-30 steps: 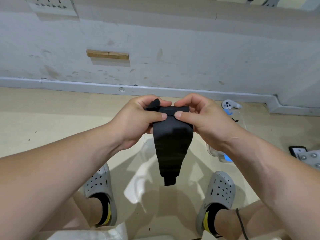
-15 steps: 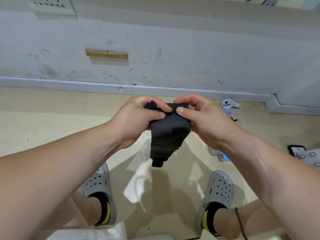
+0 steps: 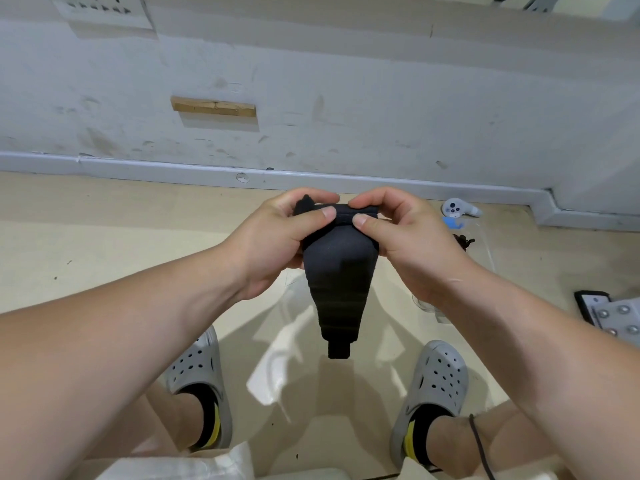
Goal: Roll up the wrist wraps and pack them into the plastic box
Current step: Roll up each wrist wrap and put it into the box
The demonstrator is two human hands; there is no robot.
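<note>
The left hand point(image 3: 270, 244) and right hand point(image 3: 412, 244) both pinch the rolled top edge of a black elastic fabric wrist wrap point(image 3: 337, 282), thumbs on the near side and curled fingers point(image 3: 367, 199) behind it. Below the fingers the unrolled length hangs free in the air, narrowing to a small tab. A clear plastic box point(image 3: 424, 303) sits on the beige floor point(image 3: 104, 237) below and right of the right fingers, mostly hidden by the wrist.

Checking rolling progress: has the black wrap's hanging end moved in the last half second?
Yes, downward: the end of the wrist wrap hung about level with the toe of the right clog; now it reaches below it.
</note>
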